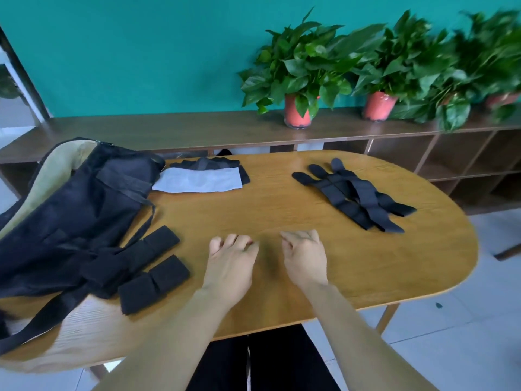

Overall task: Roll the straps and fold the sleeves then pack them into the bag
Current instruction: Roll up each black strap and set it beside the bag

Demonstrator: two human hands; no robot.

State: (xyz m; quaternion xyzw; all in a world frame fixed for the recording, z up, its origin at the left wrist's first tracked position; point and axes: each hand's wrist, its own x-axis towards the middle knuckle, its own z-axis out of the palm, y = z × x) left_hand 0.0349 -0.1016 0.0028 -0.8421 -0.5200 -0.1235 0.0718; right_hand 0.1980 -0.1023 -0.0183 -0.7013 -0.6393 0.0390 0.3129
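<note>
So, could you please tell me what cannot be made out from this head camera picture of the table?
Head view:
Black fabric bag: left part cut off by the frame edge; inside hidden by its own cloth.
Pile of black flat straps: they overlap, so their number is unclear.
Left hand and right hand: palms face down, out of sight.
Green potted plants at far right: blurred.

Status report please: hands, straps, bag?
Left hand and right hand empty, at table centre. Straps unrolled, lying far right. Bag open at left. Path to straps clear.
</note>
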